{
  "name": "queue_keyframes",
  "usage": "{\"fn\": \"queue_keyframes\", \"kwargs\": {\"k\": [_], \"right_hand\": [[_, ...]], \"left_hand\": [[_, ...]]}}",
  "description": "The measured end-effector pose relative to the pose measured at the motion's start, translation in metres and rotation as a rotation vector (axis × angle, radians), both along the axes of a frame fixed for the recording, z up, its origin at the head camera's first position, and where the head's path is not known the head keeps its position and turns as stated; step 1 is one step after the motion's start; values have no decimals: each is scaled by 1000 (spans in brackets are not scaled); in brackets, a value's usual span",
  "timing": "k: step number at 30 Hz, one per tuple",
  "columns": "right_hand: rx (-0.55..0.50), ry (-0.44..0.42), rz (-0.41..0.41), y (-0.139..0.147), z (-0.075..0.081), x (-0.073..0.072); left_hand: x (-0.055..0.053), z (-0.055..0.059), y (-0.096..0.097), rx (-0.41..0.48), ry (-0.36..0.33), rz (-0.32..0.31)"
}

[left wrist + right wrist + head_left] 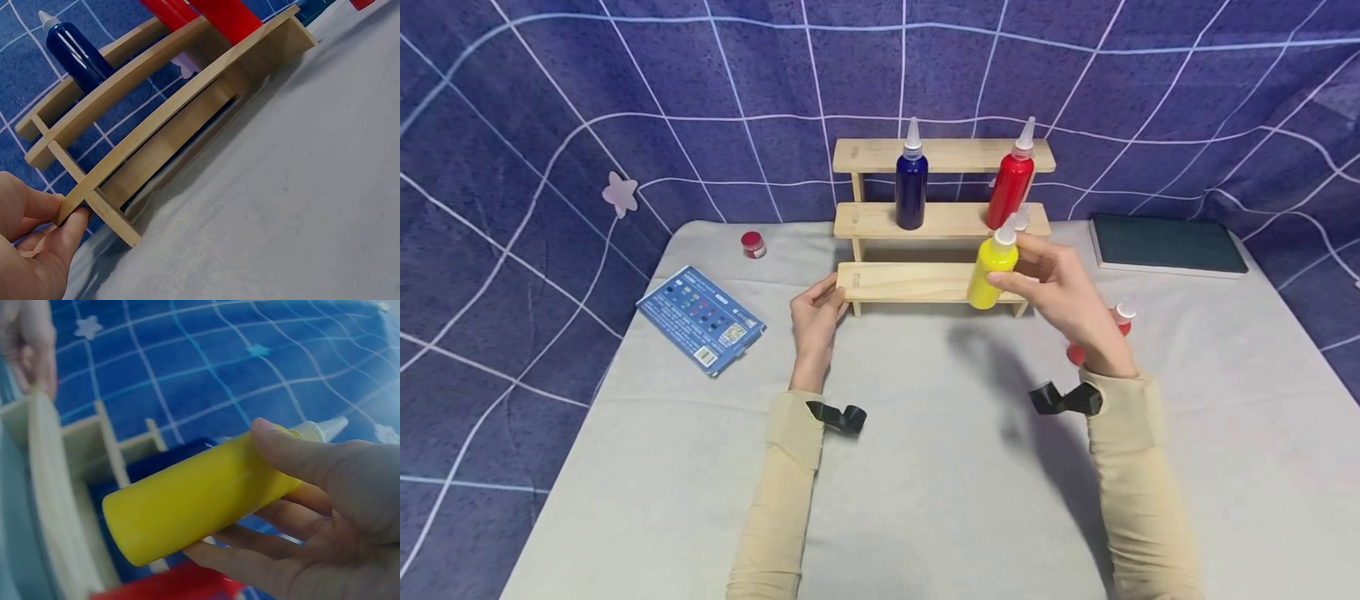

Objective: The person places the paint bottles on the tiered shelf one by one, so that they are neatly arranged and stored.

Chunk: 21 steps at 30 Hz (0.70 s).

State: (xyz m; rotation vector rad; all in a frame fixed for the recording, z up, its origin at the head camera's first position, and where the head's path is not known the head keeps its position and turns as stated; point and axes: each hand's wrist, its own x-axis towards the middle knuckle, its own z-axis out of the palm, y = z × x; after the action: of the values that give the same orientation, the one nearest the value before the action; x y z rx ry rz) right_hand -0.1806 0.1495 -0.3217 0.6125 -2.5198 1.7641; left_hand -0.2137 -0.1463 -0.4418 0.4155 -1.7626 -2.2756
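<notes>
My right hand (1063, 292) grips a yellow squeeze bottle (992, 271) with a pointed clear nozzle, tilted over the right part of the lowest shelf of a three-step wooden rack (910, 283). At the rack's left end, my left hand (816, 321) pinches the lowest shelf between thumb and fingers. A dark blue bottle (912, 192) stands on the middle shelf, with a red bottle (1011, 187) to its right. Largely hidden behind the yellow bottle in the head view, another red bottle (228, 19) shows on the lowest shelf in the left wrist view.
Behind my right wrist, a red container with a white cap (1123, 312) is partly covered. A blue printed box (702, 321) and a small red-lidded jar (752, 244) lie on the left. The dark green book (1165, 244) lies at the back right.
</notes>
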Motion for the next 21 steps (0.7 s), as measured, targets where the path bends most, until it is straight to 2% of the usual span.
{"fn": "queue_keyframes", "kwargs": {"k": [8, 12, 16, 21], "right_hand": [[-36, 0, -26, -20, -16, -9], [-118, 22, -53, -28, -22, -13], [-199, 2, -82, -39, -27, -18], [-178, -26, -132, -53, -31, -28]], "left_hand": [[-1, 0, 0, 6, -3, 3], [-2, 2, 0, 19, -2, -5], [0, 1, -1, 18, -16, -7], [1, -1, -3, 17, -31, -10]]}}
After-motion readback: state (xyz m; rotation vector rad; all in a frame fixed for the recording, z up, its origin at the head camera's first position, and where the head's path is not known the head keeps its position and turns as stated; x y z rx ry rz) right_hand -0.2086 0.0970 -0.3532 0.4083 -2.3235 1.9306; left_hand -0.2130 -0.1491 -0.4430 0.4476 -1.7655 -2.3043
